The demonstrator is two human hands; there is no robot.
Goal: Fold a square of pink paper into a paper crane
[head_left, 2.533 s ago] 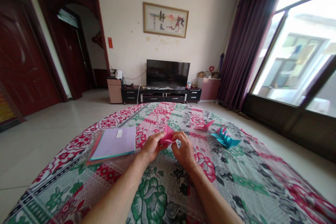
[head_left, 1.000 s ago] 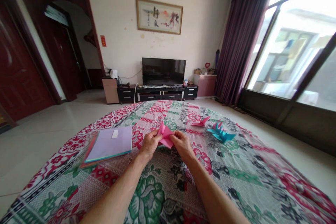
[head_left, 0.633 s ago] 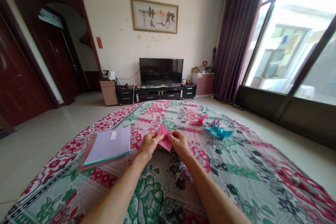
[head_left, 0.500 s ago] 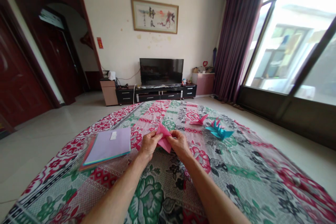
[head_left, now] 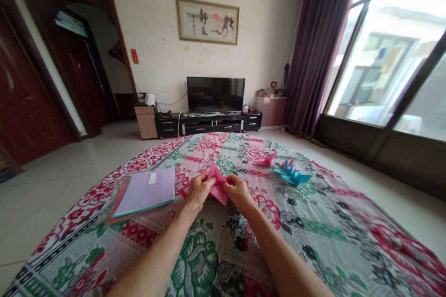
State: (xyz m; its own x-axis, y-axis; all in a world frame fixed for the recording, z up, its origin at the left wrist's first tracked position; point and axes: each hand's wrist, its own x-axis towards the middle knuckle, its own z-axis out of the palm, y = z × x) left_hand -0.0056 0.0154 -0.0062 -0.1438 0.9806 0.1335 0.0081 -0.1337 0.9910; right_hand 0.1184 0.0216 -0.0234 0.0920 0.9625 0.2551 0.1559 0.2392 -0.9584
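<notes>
A folded piece of pink paper (head_left: pixel 218 191) is held between both hands above the patterned tablecloth, one point up and one point down. My left hand (head_left: pixel 200 190) pinches its left side, thumb on the near face. Its right side is gripped by my right hand (head_left: pixel 239 190), with thumb and fingers closed on the edge. The fingers behind the paper are partly hidden. To the right lie folded paper cranes: a pink one (head_left: pixel 266 159) and blue ones (head_left: pixel 292 174), with more pink paper showing behind the blue.
On the left of the tablecloth (head_left: pixel 195 264) lies a stack of coloured paper sheets (head_left: pixel 144 195), lilac on top, with a small white slip (head_left: pixel 152 178) on it. Beyond the table stand a television (head_left: pixel 216 95) and a low black cabinet (head_left: pixel 212 125).
Both hands stay closed on the pink paper at nearly the same spot. Its lower point sits slightly lower and farther right. The whole view has shifted a little.
</notes>
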